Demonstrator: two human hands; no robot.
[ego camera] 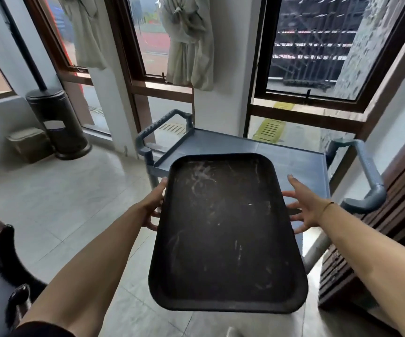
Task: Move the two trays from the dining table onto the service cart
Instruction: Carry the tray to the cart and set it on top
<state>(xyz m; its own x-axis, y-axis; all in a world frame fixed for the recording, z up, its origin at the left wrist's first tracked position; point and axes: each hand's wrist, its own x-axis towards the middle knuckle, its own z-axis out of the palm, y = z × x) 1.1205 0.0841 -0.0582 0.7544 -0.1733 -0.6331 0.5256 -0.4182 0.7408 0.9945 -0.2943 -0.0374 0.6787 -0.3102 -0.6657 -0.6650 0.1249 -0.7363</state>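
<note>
Judging by its flat, thin build, I take the tray [225, 234] for light and stiff, with a scuffed face that may be slick, so the long side rims look like the best hold. It hangs at centre frame, its far end over the near edge of the cart [291, 161]. My left hand [154, 206] grips the left rim, fingers curled beneath. My right hand [305, 207] is spread wide, fingertips near the right rim, grasping nothing.

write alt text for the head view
A person holds a scuffed black tray over a blue-grey service cart, left hand gripping its edge, right hand open beside it. Windows and tied curtains behind.
</note>
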